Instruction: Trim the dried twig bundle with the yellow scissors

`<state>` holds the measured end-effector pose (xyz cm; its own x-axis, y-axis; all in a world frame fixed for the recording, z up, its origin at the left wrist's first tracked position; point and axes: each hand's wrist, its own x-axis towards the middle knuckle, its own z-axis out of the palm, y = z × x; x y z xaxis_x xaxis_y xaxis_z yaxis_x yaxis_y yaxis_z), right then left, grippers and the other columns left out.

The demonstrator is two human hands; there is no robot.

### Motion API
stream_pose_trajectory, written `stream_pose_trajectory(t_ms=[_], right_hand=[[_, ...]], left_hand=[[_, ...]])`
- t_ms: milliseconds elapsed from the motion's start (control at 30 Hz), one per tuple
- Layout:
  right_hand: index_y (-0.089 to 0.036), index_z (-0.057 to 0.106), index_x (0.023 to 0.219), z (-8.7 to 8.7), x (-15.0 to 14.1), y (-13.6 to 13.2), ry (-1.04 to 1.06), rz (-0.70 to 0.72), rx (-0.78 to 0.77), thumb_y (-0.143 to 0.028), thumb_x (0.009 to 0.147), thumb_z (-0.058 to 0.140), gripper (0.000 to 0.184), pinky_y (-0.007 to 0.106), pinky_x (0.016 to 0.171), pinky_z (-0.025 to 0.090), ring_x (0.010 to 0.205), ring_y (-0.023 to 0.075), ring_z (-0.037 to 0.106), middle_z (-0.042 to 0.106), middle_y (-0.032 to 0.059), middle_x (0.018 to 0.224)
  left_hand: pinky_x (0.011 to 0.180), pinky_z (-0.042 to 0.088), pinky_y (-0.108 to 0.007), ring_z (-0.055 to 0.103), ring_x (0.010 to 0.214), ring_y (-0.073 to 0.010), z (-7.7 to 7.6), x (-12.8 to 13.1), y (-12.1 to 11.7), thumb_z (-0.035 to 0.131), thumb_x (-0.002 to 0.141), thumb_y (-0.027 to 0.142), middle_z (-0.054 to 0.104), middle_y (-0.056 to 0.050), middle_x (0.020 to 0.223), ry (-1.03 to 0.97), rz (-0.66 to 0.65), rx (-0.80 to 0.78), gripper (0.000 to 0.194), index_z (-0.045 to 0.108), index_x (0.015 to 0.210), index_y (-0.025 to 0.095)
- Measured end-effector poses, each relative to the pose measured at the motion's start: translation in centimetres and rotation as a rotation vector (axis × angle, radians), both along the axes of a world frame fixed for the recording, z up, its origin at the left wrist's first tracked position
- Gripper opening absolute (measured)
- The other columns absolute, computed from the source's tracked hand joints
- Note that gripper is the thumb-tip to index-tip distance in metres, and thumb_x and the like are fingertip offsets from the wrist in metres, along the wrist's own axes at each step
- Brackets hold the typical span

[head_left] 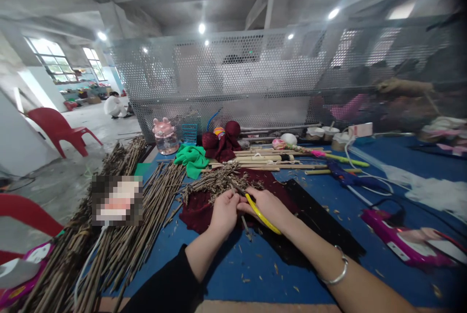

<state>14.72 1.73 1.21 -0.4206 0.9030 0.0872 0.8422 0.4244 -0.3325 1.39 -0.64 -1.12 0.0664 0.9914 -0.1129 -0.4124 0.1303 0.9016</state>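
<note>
My left hand [224, 211] is closed round a thin brown stick [243, 220] over a dark red cloth [199, 213] on the blue table [255, 274]. My right hand [268, 206] grips yellow-handled scissors [260, 213], blades pointing up-left toward a heap of short cut twigs [219, 181]. The two hands touch at the stick. A silver bangle [337, 274] sits on my right wrist.
A big bundle of long brown sticks [120, 235] covers the table's left. Behind lie green cloth [191, 159], dark red balls [222, 142], bamboo rods [270, 159], a glue gun [346, 176], pink tools [401, 242], a black mat [317, 225], a mesh screen [292, 74]. Red chairs [58, 130] stand left.
</note>
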Motion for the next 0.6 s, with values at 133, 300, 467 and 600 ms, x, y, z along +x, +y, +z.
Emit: stream_pose_trajectory(t_ms=[133,300,467,600], right_hand=[[-0.023,0.050,0.100,0.2,0.2,0.0,-0.028,-0.013,0.062,-0.058,0.070,0.056,0.046,0.025,0.056,0.034,0.074,0.0235,0.062,0.065,0.0059,0.080],[-0.021,0.048,0.104,-0.1,0.5,0.1,0.104,0.113,0.037,-0.053,0.070,0.060,0.049,0.028,0.068,0.040,0.084,0.0209,0.059,0.060,0.0078,0.096],[-0.018,0.048,0.110,-0.6,0.4,0.2,0.118,0.096,0.096,-0.050,0.067,0.064,0.057,0.033,0.078,0.040,0.095,0.0242,0.054,0.057,0.0110,0.101],[-0.016,0.047,0.112,-0.8,0.2,0.3,0.129,0.090,0.133,-0.049,0.069,0.063,0.056,0.036,0.081,0.040,0.097,0.0253,0.053,0.057,0.0125,0.102]], left_hand=[[0.056,0.047,-0.027,0.063,0.062,-0.0177,0.3,0.0,0.1,0.062,0.066,0.044,0.067,-0.009,0.075,-0.013,0.004,0.011,0.035,0.056,0.083,0.014],[0.054,0.045,-0.026,0.059,0.054,-0.0156,0.3,0.1,-0.1,0.058,0.068,0.049,0.064,-0.005,0.065,0.002,0.003,0.011,0.035,0.054,0.077,0.015],[0.044,0.034,-0.020,0.043,0.042,-0.0080,-0.2,-0.3,-0.1,0.052,0.074,0.050,0.051,0.002,0.049,0.229,0.073,0.084,0.036,0.050,0.061,0.016],[0.042,0.026,-0.019,0.032,0.041,-0.0057,0.0,-0.1,-0.3,0.049,0.076,0.049,0.039,0.005,0.046,0.223,0.105,0.096,0.038,0.043,0.057,0.017]])
